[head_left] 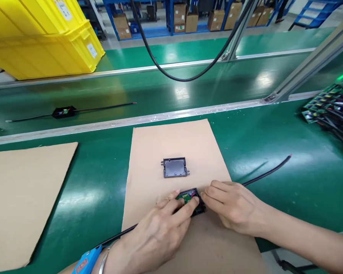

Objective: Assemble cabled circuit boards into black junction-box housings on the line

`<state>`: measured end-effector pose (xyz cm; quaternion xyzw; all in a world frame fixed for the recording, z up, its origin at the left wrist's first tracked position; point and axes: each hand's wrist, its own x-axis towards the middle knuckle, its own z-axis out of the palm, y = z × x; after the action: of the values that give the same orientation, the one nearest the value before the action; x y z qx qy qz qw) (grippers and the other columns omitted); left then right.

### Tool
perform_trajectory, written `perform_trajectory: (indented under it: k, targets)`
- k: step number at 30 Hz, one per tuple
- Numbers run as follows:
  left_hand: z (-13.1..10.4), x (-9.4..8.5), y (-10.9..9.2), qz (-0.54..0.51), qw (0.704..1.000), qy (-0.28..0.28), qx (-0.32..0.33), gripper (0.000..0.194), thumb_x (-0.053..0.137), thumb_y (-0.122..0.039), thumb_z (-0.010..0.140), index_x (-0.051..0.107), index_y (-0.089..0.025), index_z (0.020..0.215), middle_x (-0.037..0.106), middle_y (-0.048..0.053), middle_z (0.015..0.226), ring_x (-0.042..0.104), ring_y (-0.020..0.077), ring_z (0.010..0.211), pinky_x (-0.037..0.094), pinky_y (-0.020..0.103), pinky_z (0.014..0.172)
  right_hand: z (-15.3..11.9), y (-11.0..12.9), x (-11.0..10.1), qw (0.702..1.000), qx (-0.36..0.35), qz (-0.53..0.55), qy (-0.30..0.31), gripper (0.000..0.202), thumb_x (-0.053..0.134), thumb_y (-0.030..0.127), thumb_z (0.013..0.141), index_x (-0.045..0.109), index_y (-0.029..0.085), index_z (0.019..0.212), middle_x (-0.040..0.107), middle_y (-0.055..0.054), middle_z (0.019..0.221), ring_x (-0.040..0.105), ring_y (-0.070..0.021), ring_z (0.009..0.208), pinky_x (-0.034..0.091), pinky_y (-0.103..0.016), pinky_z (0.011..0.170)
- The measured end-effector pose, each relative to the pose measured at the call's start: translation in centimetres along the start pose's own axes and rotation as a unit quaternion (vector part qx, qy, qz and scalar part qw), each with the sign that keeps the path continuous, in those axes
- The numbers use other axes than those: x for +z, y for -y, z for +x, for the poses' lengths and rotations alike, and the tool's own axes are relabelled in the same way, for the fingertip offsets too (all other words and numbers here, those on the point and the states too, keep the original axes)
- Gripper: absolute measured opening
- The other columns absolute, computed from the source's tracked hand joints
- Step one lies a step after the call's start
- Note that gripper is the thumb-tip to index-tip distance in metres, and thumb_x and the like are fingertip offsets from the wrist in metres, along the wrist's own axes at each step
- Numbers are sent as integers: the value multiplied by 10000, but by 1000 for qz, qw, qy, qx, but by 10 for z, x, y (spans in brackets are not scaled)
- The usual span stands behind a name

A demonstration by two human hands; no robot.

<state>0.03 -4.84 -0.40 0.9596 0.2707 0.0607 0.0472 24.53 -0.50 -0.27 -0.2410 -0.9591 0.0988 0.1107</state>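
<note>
A black plastic case (200, 208) with a green circuit board (186, 196) inside lies on the cardboard sheet (171, 140). My left hand (162, 224) grips the case from the left, its fingertips pressing on the board. At the case's right end my right hand (234, 205) is closed on a black cable (267, 171), which comes out behind the hand and runs to the upper right. Another black cable (120, 235) passes under my left hand and wrist. Just beyond the case rests a second, open black case half (175, 168), untouched.
A second cardboard sheet (25, 198) lies at the left. On the green conveyor (160, 89) beyond the metal rail sits a cabled case (64, 112). Circuit boards with cables (331, 110) pile up at the right. Yellow crates (45, 42) stand back left; a black cable loop (185, 80) hangs overhead.
</note>
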Motion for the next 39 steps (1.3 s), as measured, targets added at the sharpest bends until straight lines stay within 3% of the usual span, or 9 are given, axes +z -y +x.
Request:
perform_trajectory:
  k: [9,14,19,21,25,32,36,39]
  targets:
    - [10,-1,-3,-48,998,17,-31,369,471,-157,853,594,-72,1190,612,134,1254,595,247,1052,387,454,1109,5,5,3,999,25,-20,34,259,376,25,882,565,166,775,550,-50,767,445,-193,686,288,-328,540]
    - [1,-5,5,-98,994,-37,-22,375,484,-109,838,594,-97,1197,585,91,1327,564,221,1155,320,434,1165,-2,4,10,998,66,10,-5,276,386,37,896,624,163,831,574,-51,782,473,-184,718,358,-319,631]
    - [-6,-17,8,-120,983,-127,-61,313,529,-119,868,619,-134,1166,662,64,1191,581,204,1099,417,394,1082,-9,3,7,990,111,65,-48,221,445,113,925,649,148,1003,615,-82,892,518,-209,855,388,-361,764]
    - [-5,-18,6,-105,987,-110,-52,376,507,-98,853,595,-127,1217,615,76,1288,549,220,1158,411,396,1076,-10,3,5,988,117,84,-51,226,446,98,918,642,142,1022,616,-84,915,513,-208,861,389,-363,763]
    - [0,-9,-8,1,999,-15,-31,549,427,-129,845,453,-61,1389,497,106,1435,457,259,1282,355,400,1099,-10,4,7,986,108,113,-61,245,427,61,908,648,144,971,619,-72,897,505,-199,838,389,-353,746]
    - [11,18,-36,138,989,-52,-24,542,397,-176,845,485,77,1316,535,231,1353,468,304,1245,311,386,1080,-8,5,17,992,81,67,-66,291,369,92,956,654,131,913,614,-76,813,481,-199,768,379,-353,706]
    - [10,1,-24,54,998,-23,-37,591,430,-170,812,433,59,1356,528,216,1356,459,302,1241,318,411,1082,-9,2,20,990,87,89,-68,280,391,102,959,662,151,914,618,-64,812,503,-187,791,391,-337,728]
    - [-6,-24,-3,-59,990,-53,-120,587,448,-129,839,363,-34,1411,516,175,1358,441,269,1258,372,417,1059,-15,-4,15,987,92,100,-81,218,447,137,951,654,155,1016,629,-74,891,529,-196,854,409,-350,762]
